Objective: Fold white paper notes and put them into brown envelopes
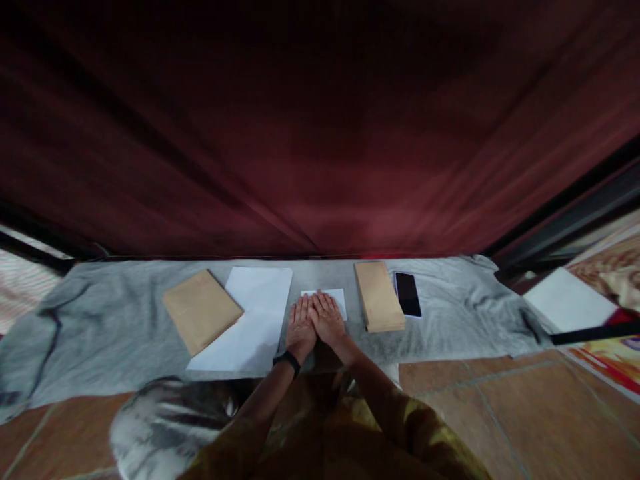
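Observation:
My left hand [300,327] and my right hand [327,319] lie flat, side by side, fingers stretched out, pressing on a small folded white paper [334,297] on a grey cloth [115,327]. A black band sits on my left wrist. Left of my hands lies a stack of white sheets [253,313], with a brown envelope [201,310] partly over its left side. To the right of my hands sits a stack of brown envelopes [379,295], and beside it a black phone [408,294], screen dark.
A dark red curtain [320,133] hangs behind the cloth. Brown tiled floor [500,413] runs in front. A white sheet [567,300] and a black strap lie at the far right on a patterned mat. A grey-white bundle [165,420] sits near my left knee.

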Demonstrator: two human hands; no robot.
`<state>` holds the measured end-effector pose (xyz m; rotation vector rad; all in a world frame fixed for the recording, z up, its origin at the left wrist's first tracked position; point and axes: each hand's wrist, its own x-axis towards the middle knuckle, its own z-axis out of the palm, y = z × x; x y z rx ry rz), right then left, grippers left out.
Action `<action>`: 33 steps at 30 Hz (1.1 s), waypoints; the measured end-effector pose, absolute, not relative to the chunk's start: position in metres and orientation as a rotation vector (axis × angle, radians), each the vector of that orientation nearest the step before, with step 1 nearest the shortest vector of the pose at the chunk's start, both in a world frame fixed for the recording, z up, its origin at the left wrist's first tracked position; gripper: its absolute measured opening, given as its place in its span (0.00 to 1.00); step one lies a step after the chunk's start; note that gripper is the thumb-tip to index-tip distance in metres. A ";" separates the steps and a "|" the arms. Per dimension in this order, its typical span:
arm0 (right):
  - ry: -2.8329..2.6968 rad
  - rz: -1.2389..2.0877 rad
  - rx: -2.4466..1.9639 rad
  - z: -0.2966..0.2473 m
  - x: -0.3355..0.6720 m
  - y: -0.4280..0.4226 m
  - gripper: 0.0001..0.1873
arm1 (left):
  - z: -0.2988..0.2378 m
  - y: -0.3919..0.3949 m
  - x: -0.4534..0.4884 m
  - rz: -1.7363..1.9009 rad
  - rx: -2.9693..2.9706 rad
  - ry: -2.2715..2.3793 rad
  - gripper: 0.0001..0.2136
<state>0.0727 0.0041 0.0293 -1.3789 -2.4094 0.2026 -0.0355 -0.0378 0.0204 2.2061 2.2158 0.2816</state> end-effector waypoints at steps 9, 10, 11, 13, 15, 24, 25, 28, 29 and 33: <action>-2.415 0.180 -1.419 0.030 0.082 0.006 0.25 | 0.025 -0.037 -0.033 0.295 2.187 2.221 0.28; -2.409 0.172 -1.427 0.029 0.084 0.006 0.25 | 0.025 -0.037 -0.033 0.312 2.188 2.225 0.27; -2.405 0.164 -1.434 0.027 0.087 0.006 0.25 | 0.025 -0.037 -0.033 0.329 2.192 2.226 0.27; -2.400 0.145 -1.446 0.024 0.094 0.007 0.26 | 0.025 -0.037 -0.032 0.358 2.204 2.226 0.27; -2.404 0.118 -1.447 0.022 0.102 0.008 0.27 | 0.024 -0.037 -0.032 0.372 2.213 2.226 0.28; -2.308 0.002 -1.529 0.013 0.129 0.003 0.29 | 0.026 -0.038 -0.032 0.414 2.199 2.205 0.28; -2.294 -0.006 -1.523 0.012 0.130 0.002 0.29 | 0.026 -0.039 -0.032 0.432 2.201 2.194 0.28; -2.267 -0.022 -1.507 0.009 0.133 0.000 0.30 | 0.025 -0.039 -0.033 0.478 2.198 2.178 0.28; -2.263 -0.025 -1.506 0.008 0.134 -0.001 0.30 | 0.026 -0.039 -0.033 0.485 2.195 2.178 0.28; -2.260 -0.027 -1.501 0.008 0.134 -0.002 0.30 | 0.029 -0.039 -0.032 0.500 2.173 2.193 0.28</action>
